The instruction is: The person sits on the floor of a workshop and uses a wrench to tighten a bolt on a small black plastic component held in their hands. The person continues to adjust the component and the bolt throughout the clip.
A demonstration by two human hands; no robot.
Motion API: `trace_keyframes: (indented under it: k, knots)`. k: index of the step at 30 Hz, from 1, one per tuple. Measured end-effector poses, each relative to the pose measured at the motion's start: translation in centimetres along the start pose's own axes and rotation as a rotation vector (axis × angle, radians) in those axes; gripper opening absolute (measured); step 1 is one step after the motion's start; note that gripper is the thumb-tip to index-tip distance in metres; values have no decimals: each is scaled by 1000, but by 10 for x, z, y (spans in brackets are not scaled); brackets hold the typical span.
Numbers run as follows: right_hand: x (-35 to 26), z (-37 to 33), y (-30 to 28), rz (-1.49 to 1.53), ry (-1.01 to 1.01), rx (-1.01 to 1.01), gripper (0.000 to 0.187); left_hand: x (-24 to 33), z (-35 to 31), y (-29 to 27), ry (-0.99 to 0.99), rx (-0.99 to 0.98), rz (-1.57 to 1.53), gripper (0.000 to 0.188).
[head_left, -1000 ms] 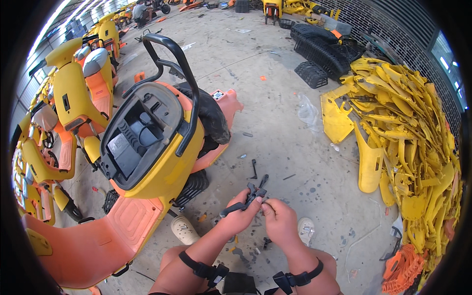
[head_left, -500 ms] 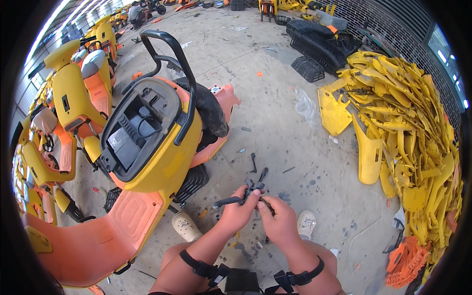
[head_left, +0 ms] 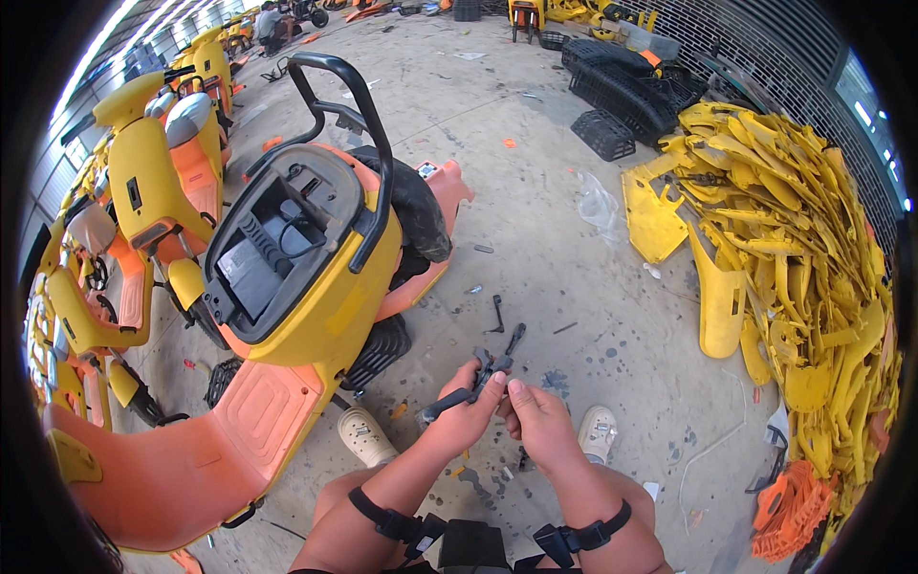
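Head view: a grey floor (head_left: 535, 230) spreads out, bounded at its far right edge by a brick wall (head_left: 706, 55). A row of yellow and orange scooters (head_left: 140, 182) lines the floor's left edge, while a heap of yellow panels (head_left: 794, 239) covers much of its right edge. Closer in, left of the middle, stands the nearest scooter (head_left: 325, 330), its bin (head_left: 218, 304) uncovered on top and a bent black rail (head_left: 382, 143) rising at the bin's far edge. Toward the far left corner of the floor a crouching person (head_left: 271, 27) is visible; near the far right corner lie black crates (head_left: 626, 91). A bundle of orange parts (head_left: 792, 512) rests by the near right corner, just beside the heap. Above the near edge of the floor, between two pale shoes (head_left: 365, 435), the left hand (head_left: 464, 418) is closed around a black part (head_left: 492, 364), one end poking out beyond the fingers and another to the left. The right hand (head_left: 542, 421) is just beside it, narrow, with curled fingers; whether it grips anything I cannot tell. Beyond both lie a small angled black piece (head_left: 497, 314) and a thin rod (head_left: 564, 327).
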State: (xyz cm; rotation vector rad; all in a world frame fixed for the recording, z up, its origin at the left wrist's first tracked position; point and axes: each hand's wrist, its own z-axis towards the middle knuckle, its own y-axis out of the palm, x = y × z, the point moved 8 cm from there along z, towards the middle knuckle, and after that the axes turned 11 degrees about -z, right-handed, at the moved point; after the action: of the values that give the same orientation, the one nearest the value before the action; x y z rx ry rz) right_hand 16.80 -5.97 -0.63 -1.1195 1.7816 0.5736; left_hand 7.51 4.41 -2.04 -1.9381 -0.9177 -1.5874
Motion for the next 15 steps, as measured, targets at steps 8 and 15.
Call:
trace_keyframes:
  k: [8, 15]
  knots:
    - [-2, 2, -8, -227, -99, 107, 43, -5, 1, 3, 1, -77, -36, 34]
    - [-8, 4, -16, -354, -148, 148, 36, -4, 5, 8, -50, -129, -53, 46]
